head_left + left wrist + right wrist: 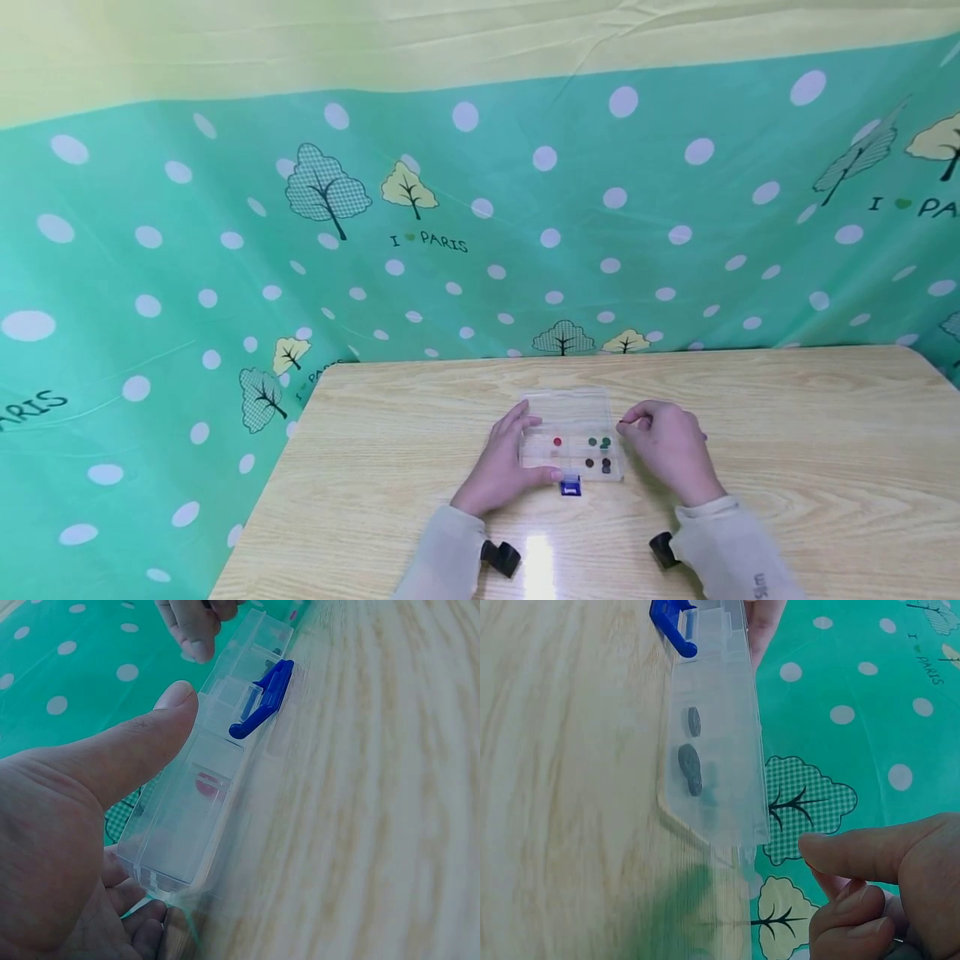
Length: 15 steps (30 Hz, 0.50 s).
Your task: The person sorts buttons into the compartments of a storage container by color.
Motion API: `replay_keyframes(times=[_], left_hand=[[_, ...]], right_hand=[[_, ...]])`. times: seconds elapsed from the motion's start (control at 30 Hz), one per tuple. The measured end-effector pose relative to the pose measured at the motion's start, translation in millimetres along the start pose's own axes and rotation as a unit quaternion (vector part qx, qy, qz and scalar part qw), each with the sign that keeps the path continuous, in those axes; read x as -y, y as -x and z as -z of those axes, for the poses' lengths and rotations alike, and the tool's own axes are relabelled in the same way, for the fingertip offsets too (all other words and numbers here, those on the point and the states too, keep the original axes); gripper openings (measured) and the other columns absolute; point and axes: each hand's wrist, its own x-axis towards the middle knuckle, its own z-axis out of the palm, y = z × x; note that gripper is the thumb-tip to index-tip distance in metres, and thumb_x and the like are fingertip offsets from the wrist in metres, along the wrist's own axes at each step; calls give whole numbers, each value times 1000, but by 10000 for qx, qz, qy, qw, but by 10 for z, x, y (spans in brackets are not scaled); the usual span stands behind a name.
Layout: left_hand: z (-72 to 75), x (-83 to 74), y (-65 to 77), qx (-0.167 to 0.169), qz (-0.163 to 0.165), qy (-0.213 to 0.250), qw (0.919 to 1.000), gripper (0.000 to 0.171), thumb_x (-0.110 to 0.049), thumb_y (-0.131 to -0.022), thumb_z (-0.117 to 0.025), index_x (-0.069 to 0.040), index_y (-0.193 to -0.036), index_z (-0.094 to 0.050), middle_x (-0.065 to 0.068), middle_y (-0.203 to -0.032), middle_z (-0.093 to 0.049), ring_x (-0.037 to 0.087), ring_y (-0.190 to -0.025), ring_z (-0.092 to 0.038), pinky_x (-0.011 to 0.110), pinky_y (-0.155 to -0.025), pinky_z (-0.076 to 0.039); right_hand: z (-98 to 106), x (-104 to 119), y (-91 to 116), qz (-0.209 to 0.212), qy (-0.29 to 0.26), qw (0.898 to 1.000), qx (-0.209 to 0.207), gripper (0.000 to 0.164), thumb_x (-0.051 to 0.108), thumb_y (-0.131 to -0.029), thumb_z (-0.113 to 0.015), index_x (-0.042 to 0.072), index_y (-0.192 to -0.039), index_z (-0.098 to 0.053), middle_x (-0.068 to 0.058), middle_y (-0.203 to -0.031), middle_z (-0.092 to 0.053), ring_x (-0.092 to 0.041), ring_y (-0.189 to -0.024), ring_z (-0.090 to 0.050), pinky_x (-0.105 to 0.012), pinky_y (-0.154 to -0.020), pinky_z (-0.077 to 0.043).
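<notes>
A clear plastic compartment box [545, 463] lies on the table with its lid [566, 406] tipped back and its blue latch [571, 487] at the front. Inside are a red disc [557, 442], several green discs [592, 442] and several dark discs [589, 463], in separate compartments. My left hand [501, 462] holds the box's left end, thumb along the front wall, fingers at the side and back. Just off the right end, my right hand [670, 442] pinches a tiny reddish piece [620, 423] between thumb and finger. The fingers mostly hide it.
The box stands on a light wood-grain table [405, 433]. Behind and left of the table hangs a green dotted cloth [517, 225] printed with trees. Black wrist-camera mounts [506, 559] sit near both sleeves.
</notes>
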Motion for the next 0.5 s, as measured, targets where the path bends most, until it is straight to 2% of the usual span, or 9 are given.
replay_keyframes(times=[0.13,0.2,0.23,0.5], left_hand=[[-1,5,1,-10,-6,32,10000,89,-47,-72,-86,-14,-145,-49,-2,-167,-17,30,-152,-17,60,-117,-26],[-1,9,2,-19,-7,40,10000,89,-48,-72,-86,-14,-146,-49,-2,-168,-17,30,-152,-16,60,-117,-25],[-1,12,3,-21,-7,37,10000,89,-48,-72,-86,-15,-146,-49,-2,-168,-17,29,-152,-16,60,-117,-25],[-4,12,-2,-17,0,50,10000,89,-48,-72,-86,-15,-146,-49,-2,-167,-17,29,-152,-16,60,-117,-25]], right_hand=[[-35,29,2,-40,-36,10000,18,8,14,-88,-74,6,-87,-73,-2,-65,-55,-19,-59,-48,-48,-65,-43],[-53,44,1,-18,-73,10000,19,7,13,-88,-73,6,-86,-73,-2,-63,-54,-19,-57,-48,-44,-65,-43],[-63,51,2,-26,-88,10000,29,7,13,-88,-73,6,-87,-72,-2,-62,-54,-18,-56,-47,-38,-59,-40],[-147,94,-3,-159,-211,9995,154,6,12,-88,-74,6,-90,-73,-3,-69,-56,-18,-59,-47,-27,-49,-38]])
